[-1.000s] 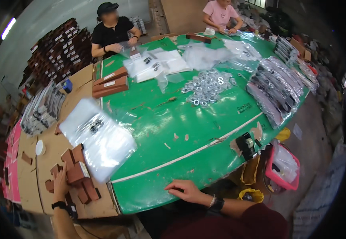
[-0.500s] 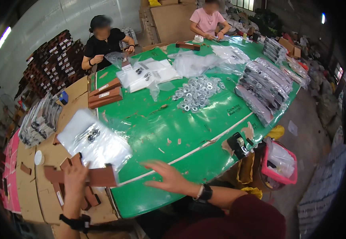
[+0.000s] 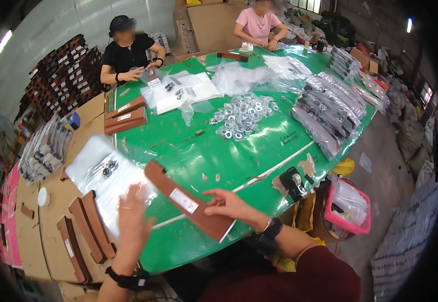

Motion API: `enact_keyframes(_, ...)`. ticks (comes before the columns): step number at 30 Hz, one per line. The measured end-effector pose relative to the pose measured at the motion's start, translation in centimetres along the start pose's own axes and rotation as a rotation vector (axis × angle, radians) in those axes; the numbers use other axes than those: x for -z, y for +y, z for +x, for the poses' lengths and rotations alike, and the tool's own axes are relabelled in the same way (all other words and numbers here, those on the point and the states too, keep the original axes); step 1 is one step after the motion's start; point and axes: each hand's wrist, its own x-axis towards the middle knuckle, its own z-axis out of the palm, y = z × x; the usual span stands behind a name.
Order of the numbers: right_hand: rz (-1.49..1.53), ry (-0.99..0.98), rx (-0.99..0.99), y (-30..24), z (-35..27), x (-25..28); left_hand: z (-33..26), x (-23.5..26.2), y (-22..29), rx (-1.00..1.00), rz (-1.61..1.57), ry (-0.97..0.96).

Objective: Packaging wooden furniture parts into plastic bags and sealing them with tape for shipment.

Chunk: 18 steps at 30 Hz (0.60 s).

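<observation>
A long reddish-brown slat point(image 3: 191, 204) with a white label and a notched far end lies slantwise over the green tabletop's near part. My right hand point(image 3: 229, 205) grips its right edge near the close end, fingers bent. Further left, my left hand point(image 3: 134, 214) is smeared by motion but seems empty, its fingers apart over the near edge of a stack of clear plastic bags point(image 3: 90, 156). Black ring-shaped marks show on the top bag. Several more brown slats point(image 3: 75, 246) lie on the cardboard left of my left forearm.
Loose grey rings point(image 3: 244, 115) are heaped mid-table. Bagged slats point(image 3: 329, 108) are piled at the right, by a black tape dispenser point(image 3: 293, 183) near the edge. A pink basket point(image 3: 347, 209) stands below. Two people work across the table, near other bags point(image 3: 181, 93) and slats point(image 3: 125, 118).
The slat has passed from my left hand to my right and turned to show its label. My left hand has moved right, off the slats, toward the bags. The far-left person's hands have come together.
</observation>
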Motion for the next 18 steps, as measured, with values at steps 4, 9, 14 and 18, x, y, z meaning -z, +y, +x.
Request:
enact_keyframes(4, -0.266, 0.135, -0.024, 0.8, 1.7, 3.0, -6.9, -0.5, -9.6, 0.496, -0.048, 0.044)
enact_keyframes(9, -1.033, 0.387, 0.312, -0.2, 1.3, 5.7, -13.0, -2.7, -14.9, 0.772, -0.125, 0.021)
enact_keyframes(14, -0.625, 0.461, 0.396, -2.6, 0.6, 3.9, -13.8, -2.7, -13.9, 0.843, 0.045, 0.040)
enact_keyframes(18, -0.468, 0.283, 0.387, -2.0, -0.8, 0.8, -13.4, -3.5, -13.1, 0.912, 0.305, -0.054)
